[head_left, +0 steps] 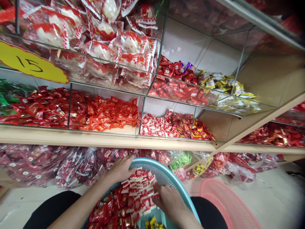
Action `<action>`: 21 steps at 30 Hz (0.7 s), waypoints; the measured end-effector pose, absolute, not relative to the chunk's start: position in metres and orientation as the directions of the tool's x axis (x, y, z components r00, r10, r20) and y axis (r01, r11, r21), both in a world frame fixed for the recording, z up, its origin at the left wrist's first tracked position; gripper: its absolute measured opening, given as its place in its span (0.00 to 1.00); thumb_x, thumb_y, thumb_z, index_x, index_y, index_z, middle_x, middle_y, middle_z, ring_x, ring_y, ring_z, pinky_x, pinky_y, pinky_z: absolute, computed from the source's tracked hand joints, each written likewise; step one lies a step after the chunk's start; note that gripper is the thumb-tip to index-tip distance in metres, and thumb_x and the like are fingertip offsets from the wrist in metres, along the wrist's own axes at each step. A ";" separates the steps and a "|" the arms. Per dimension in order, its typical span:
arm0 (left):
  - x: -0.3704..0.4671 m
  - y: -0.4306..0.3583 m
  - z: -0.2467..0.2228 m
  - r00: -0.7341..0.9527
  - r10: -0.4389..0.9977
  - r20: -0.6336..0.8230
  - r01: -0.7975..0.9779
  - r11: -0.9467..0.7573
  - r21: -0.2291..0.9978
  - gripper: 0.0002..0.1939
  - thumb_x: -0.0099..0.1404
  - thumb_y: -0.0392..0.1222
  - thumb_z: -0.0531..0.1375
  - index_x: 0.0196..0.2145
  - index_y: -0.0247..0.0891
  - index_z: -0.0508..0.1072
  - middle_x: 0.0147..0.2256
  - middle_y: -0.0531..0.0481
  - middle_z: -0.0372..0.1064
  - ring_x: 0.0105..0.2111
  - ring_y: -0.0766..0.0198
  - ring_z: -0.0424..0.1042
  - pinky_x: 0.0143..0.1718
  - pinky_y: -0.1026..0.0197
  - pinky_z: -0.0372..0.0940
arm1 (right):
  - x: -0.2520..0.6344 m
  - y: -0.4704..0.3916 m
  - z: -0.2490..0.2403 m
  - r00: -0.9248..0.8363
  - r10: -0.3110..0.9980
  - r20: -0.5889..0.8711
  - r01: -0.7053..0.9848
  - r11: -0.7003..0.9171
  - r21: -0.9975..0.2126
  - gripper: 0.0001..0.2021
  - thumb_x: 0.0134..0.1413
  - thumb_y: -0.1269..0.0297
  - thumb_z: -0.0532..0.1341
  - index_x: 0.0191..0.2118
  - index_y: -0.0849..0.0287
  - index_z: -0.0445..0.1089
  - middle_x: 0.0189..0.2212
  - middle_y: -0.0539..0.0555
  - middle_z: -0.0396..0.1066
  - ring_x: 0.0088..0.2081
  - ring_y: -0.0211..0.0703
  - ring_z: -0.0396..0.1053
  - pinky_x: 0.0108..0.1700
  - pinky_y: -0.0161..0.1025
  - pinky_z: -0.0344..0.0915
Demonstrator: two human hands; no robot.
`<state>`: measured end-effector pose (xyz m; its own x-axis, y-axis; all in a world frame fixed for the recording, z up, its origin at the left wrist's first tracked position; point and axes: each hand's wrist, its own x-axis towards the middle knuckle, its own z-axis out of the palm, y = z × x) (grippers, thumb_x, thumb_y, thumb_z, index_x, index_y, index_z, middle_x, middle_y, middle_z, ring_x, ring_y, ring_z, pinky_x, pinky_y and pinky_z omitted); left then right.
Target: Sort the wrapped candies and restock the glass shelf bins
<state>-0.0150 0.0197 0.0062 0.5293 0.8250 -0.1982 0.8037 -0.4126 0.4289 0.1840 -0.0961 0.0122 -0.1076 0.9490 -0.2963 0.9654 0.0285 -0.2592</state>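
Observation:
A blue-green plastic basket [177, 178] sits between the person's knees, holding red wrapped candies [105, 206], red-and-white packets [140, 194] and a few yellow ones [154, 223]. At the basket's upper left rim is my left hand [122, 170], its fingers over the edge beside the packets; what its fingertips grip is hard to make out. My right hand [169, 200] reaches inside on the right, fingers curled against the red-and-white packets. Whether it grips one of them is hidden.
Glass-fronted shelves [107, 140] of wrapped candies stand ahead, with a yellow price tag [30, 63] at left. Filled plastic bags [78, 165] lie under the bottom shelf. A pink basket [228, 203] is on the floor at right.

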 end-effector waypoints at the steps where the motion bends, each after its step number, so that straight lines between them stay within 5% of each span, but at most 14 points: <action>1: -0.015 0.020 0.006 0.530 0.824 -0.200 0.801 -0.410 0.435 0.17 0.60 0.48 0.50 0.46 0.41 0.63 0.42 0.45 0.69 0.41 0.56 0.69 0.39 0.59 0.61 | 0.187 -0.090 0.033 -0.149 0.939 -0.311 0.944 0.042 -0.328 0.09 0.50 0.62 0.58 0.37 0.57 0.70 0.30 0.54 0.72 0.33 0.44 0.69 0.32 0.35 0.59; 5: -0.016 0.020 0.005 0.552 0.815 -0.176 0.780 -0.430 0.454 0.16 0.60 0.47 0.50 0.45 0.41 0.63 0.42 0.45 0.69 0.41 0.56 0.69 0.38 0.60 0.61 | 0.199 -0.043 0.117 -0.263 0.964 -0.030 0.789 0.197 -0.582 0.13 0.56 0.57 0.52 0.35 0.58 0.69 0.25 0.50 0.70 0.27 0.37 0.66 0.28 0.32 0.57; 9: -0.016 0.021 0.001 0.543 0.824 -0.164 0.787 -0.431 0.441 0.15 0.59 0.46 0.50 0.43 0.41 0.64 0.42 0.45 0.69 0.41 0.56 0.69 0.39 0.59 0.61 | 0.211 0.018 0.157 -0.063 0.970 0.233 0.861 0.171 -0.479 0.12 0.53 0.57 0.54 0.30 0.59 0.69 0.24 0.50 0.70 0.26 0.36 0.65 0.29 0.32 0.57; 15: -0.017 0.021 -0.001 0.536 0.830 -0.152 0.784 -0.423 0.454 0.17 0.59 0.48 0.50 0.45 0.40 0.64 0.45 0.44 0.68 0.43 0.55 0.69 0.42 0.58 0.61 | 0.211 0.074 0.147 0.203 0.978 -0.050 0.970 -0.208 -0.129 0.15 0.42 0.51 0.61 0.30 0.59 0.71 0.32 0.59 0.72 0.35 0.47 0.68 0.33 0.37 0.59; 21: -0.017 0.022 -0.004 0.514 0.836 -0.190 0.802 -0.391 0.451 0.24 0.60 0.49 0.49 0.52 0.38 0.61 0.49 0.40 0.65 0.49 0.53 0.65 0.48 0.55 0.59 | 0.214 0.085 0.137 0.153 0.961 -0.230 0.956 -0.203 -0.213 0.19 0.35 0.52 0.66 0.32 0.61 0.71 0.33 0.57 0.72 0.35 0.44 0.69 0.32 0.34 0.61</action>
